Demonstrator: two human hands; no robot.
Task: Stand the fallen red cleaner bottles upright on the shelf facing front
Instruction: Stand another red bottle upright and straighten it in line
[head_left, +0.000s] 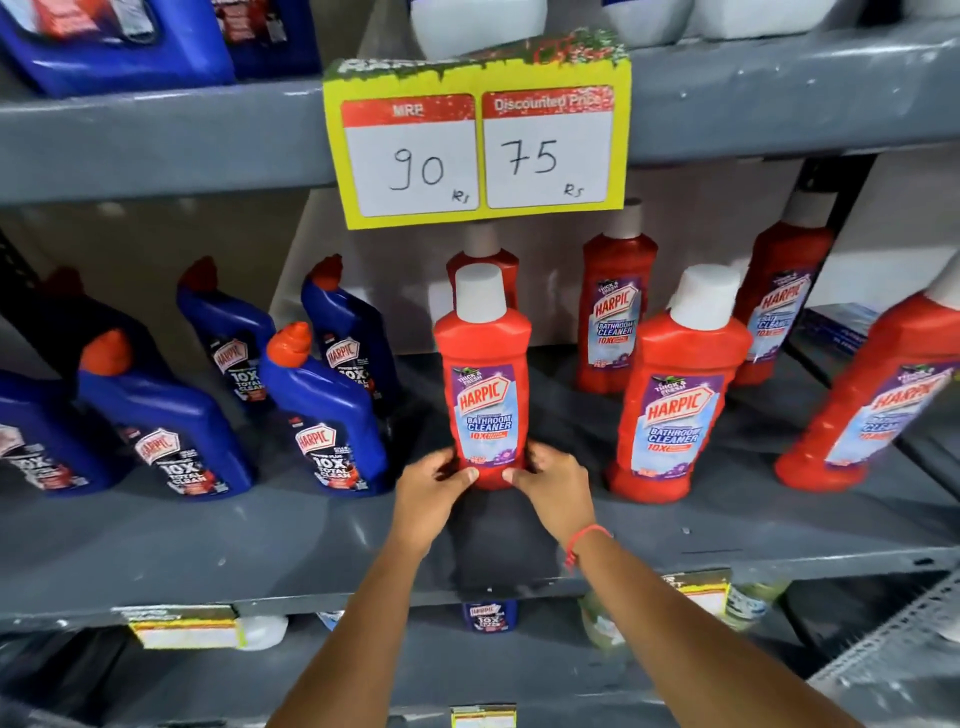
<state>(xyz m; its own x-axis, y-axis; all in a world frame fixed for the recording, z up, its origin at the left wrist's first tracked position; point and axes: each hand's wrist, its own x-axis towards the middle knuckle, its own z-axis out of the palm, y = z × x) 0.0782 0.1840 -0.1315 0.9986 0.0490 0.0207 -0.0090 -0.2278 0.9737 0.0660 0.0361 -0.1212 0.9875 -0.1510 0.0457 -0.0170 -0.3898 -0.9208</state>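
Note:
A red cleaner bottle (484, 374) with a white cap stands upright on the grey shelf (311, 525), label facing front. My left hand (434, 491) and my right hand (553, 486) both grip its base, one on each side. Another red bottle (488, 254) stands right behind it, mostly hidden. More red bottles stand upright to the right: one (675, 400) at the front, one (615, 312) and one (779, 306) at the back, and one (872, 395) at the far right, cut off by the frame edge.
Several blue cleaner bottles (322, 415) stand on the left half of the shelf. A yellow price sign (478, 140) hangs from the shelf above. A lower shelf with more products (491, 616) shows beneath.

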